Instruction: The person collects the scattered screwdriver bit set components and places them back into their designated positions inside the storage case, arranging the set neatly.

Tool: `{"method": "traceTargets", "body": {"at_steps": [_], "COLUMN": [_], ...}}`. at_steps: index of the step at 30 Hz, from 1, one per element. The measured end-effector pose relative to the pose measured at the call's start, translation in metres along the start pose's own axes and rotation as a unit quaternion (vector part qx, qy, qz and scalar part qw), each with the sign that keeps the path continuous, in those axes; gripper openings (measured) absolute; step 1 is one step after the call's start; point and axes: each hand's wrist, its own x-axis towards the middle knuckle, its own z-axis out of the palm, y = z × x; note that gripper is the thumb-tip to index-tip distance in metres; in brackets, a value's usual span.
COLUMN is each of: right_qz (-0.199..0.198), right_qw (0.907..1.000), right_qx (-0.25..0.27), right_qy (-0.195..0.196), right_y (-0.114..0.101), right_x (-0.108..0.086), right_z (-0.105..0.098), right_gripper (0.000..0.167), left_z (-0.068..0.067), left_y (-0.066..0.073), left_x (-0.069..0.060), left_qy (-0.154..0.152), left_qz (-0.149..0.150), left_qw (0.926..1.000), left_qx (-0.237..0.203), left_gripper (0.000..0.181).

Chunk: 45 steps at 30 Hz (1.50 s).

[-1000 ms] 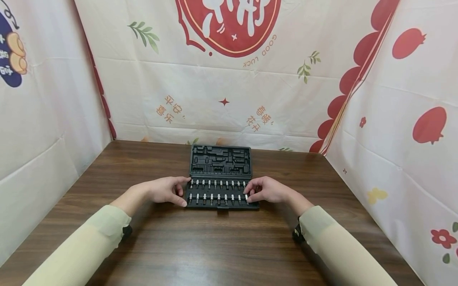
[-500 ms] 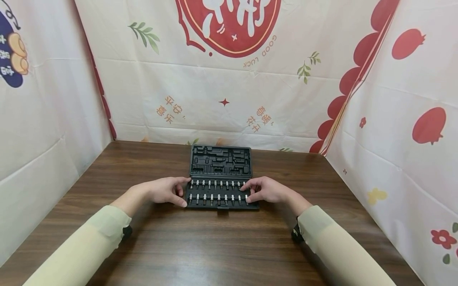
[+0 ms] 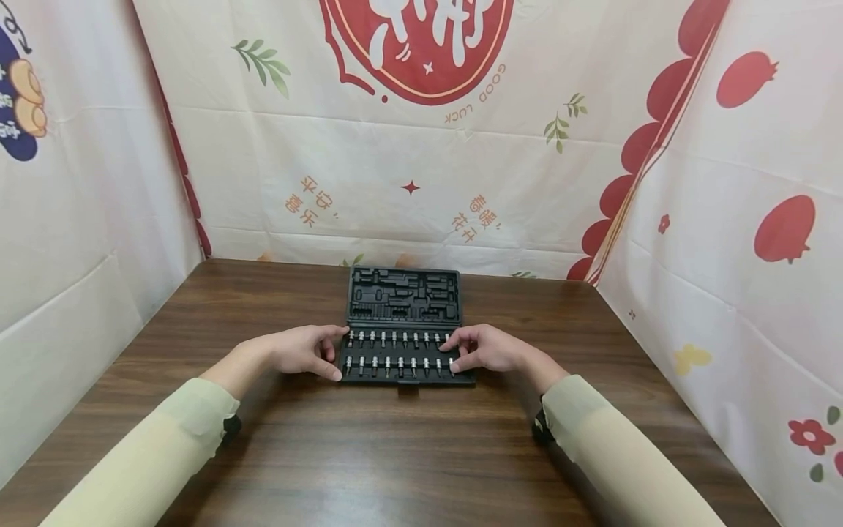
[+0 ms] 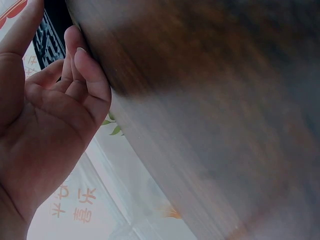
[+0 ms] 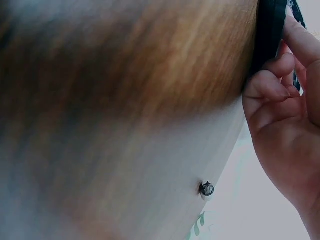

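A black tool case (image 3: 403,351) lies with its lid (image 3: 405,293) raised at the back. Two rows of silver socket bits (image 3: 400,366) fill its tray. My left hand (image 3: 299,351) rests against the case's left side, thumb at the front corner and index finger near the hinge. Over the right end, my right hand (image 3: 494,350) has its thumb at the last bit of the front row and its index finger stretched toward the back row. In the left wrist view, the other fingers (image 4: 92,75) are bent and hold nothing. The right fingertips are partly hidden.
A brown wooden table (image 3: 395,454) carries the case. Printed cloth walls (image 3: 395,146) stand behind and on both sides. A small metal piece (image 5: 206,189), like a socket bit, sits on the table in the right wrist view.
My right index finger has moved a little left, away from the end bit of the front row, widening its gap from the thumb. The left hand and the case stay in place.
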Motion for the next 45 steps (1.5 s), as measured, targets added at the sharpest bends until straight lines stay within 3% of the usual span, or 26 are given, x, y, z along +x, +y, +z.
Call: {"method": "traceTargets", "body": {"at_steps": [19,40,45], "right_qz": [0.001,0.034,0.025], "right_qw": [0.9999,0.9994,0.9996], "right_qx": [0.013,-0.001,-0.003], "right_qy": [-0.009,-0.005,-0.014], "right_y": [0.001,-0.008,-0.008], "right_x": [0.004,0.007,0.008], "right_z": [-0.001,-0.001,-0.002], "right_gripper": [0.032,0.028,0.029], "left_z": [-0.001,-0.001,-0.001], "left_y": [-0.001,-0.001,-0.001], "left_x": [0.000,0.000,0.001], "left_qy": [-0.002,-0.002,-0.002], "left_qz": [-0.002,-0.001,-0.004], "left_qw": [1.0000,1.0000,1.0000], "left_qx": [-0.001,-0.003,-0.004], "left_gripper": [0.098,0.097,0.098]}}
